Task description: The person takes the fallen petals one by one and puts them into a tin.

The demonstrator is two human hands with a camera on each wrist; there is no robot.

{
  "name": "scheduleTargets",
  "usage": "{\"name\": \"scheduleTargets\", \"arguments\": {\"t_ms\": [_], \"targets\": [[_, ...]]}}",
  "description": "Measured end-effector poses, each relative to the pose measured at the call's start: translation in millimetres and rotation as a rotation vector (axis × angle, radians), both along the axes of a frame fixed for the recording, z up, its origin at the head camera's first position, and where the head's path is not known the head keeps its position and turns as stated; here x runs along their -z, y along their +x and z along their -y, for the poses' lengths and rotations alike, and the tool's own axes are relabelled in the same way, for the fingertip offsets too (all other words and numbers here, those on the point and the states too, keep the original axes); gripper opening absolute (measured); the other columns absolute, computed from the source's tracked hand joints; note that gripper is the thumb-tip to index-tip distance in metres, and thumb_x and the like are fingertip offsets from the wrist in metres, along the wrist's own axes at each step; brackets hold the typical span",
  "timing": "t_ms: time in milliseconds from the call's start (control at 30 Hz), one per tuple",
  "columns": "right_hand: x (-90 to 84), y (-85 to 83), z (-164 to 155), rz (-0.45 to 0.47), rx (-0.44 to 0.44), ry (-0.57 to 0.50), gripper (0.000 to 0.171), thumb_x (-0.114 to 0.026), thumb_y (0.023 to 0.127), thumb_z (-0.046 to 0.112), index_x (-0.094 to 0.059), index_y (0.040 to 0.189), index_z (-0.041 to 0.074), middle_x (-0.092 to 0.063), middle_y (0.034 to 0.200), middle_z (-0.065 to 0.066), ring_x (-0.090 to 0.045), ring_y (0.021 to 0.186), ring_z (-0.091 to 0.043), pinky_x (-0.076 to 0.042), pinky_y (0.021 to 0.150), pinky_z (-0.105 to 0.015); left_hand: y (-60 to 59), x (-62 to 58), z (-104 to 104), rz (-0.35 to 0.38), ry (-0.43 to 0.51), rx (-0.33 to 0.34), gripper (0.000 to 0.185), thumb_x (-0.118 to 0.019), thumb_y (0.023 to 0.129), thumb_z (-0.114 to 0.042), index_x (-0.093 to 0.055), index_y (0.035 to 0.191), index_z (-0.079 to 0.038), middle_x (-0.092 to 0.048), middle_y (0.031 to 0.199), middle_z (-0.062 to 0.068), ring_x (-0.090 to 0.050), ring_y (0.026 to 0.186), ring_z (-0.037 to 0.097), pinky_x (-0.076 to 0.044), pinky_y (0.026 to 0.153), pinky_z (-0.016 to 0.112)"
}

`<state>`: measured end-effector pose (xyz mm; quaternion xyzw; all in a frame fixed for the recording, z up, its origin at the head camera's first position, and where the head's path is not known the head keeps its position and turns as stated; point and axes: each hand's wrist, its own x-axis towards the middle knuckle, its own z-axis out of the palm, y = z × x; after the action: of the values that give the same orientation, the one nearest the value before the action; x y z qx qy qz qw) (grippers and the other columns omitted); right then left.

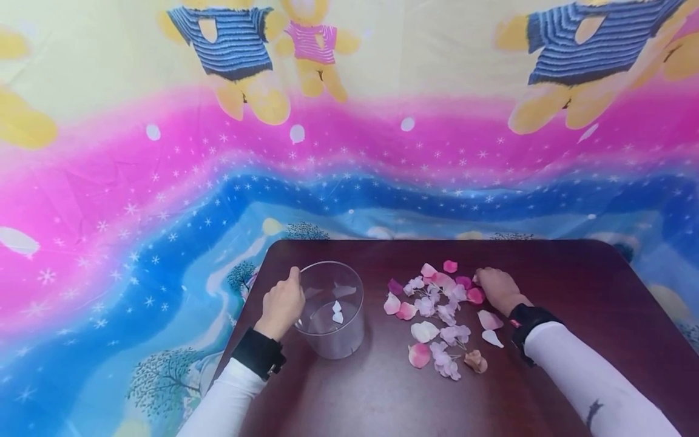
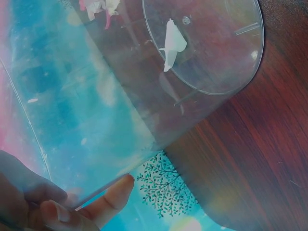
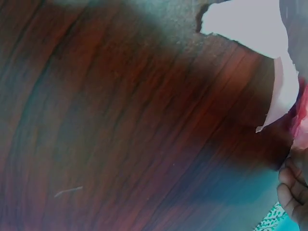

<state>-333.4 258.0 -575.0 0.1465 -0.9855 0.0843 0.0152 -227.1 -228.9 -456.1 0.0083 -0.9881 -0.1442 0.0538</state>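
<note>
My left hand (image 1: 283, 305) grips the rim of a clear plastic tub (image 1: 333, 346), thumb and fingers on either side of its wall. The tub is upright on the table, slightly tilted in the left wrist view, with two small white petals (image 2: 174, 43) at its bottom. At the right edge of a spread of petals, my right hand (image 1: 499, 290) has its fingers curled and pinches a pink petal (image 3: 302, 130), mostly cut off by the frame edge. Beside it lie a bright pink petal (image 1: 476, 295) and a pale pink petal (image 1: 489, 320).
Pale lilac blossoms (image 1: 445, 312) and several loose pink and white petals cover the middle of the dark wooden table (image 1: 377, 400). A brownish petal (image 1: 476, 362) lies at the near side. Behind the table's far edge hangs a printed cloth (image 1: 349, 133).
</note>
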Motion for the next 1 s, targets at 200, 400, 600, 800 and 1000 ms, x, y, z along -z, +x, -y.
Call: {"name": "scheduleTargets", "arguments": {"t_ms": [200,400,600,800,1000], "targets": [[-11.3,3.1,1,-0.059,-0.007,-0.034,0.007,-0.058,0.094,-0.002,-0.058,0.087,-0.002,-0.063,0.079,-0.017,-0.066,0.081,-0.039,-0.053,0.073,-0.052,0.2,0.8,0,0.008,0.000,-0.006,0.018,-0.043,0.104,-0.014,-0.048,0.120,-0.005,-0.048,0.062,0.008,-0.052,0.052,0.025,-0.040,0.050,0.037],[-20.7,5.6,4,-0.081,-0.018,-0.043,0.009,-0.055,0.093,-0.006,-0.058,0.086,0.000,-0.062,0.078,-0.016,-0.064,0.077,-0.036,-0.052,0.069,-0.052,-1.5,-0.3,0,-0.002,-0.012,-0.006,0.016,-0.042,0.104,-0.014,-0.048,0.116,-0.006,-0.050,0.063,0.009,-0.058,0.056,0.030,-0.043,0.051,0.040],[-32.2,10.3,9,-0.135,-0.052,-0.075,0.014,-0.061,0.095,0.002,-0.056,0.082,0.002,-0.058,0.072,-0.012,-0.062,0.069,-0.032,-0.051,0.064,-0.048,-1.4,-0.4,0,0.014,-0.005,-0.011,0.017,-0.042,0.104,-0.014,-0.048,0.117,-0.007,-0.050,0.063,0.008,-0.058,0.056,0.029,-0.044,0.051,0.040],[-47.8,15.7,18,-0.158,-0.070,-0.122,0.019,-0.063,0.098,0.009,-0.057,0.080,0.003,-0.053,0.068,-0.007,-0.051,0.062,-0.022,-0.044,0.060,-0.040,-1.2,0.5,0,0.008,-0.001,-0.008,0.017,-0.043,0.103,-0.014,-0.049,0.117,-0.006,-0.050,0.063,0.008,-0.057,0.055,0.028,-0.044,0.050,0.040],[-65.2,23.6,25,-0.195,-0.089,-0.154,0.020,-0.064,0.098,0.011,-0.058,0.080,0.004,-0.048,0.066,-0.003,-0.045,0.060,-0.018,-0.039,0.060,-0.035,-1.5,0.0,0,0.012,0.003,-0.005,0.017,-0.043,0.103,-0.014,-0.049,0.117,-0.006,-0.050,0.063,0.008,-0.056,0.055,0.027,-0.043,0.050,0.039]]}}
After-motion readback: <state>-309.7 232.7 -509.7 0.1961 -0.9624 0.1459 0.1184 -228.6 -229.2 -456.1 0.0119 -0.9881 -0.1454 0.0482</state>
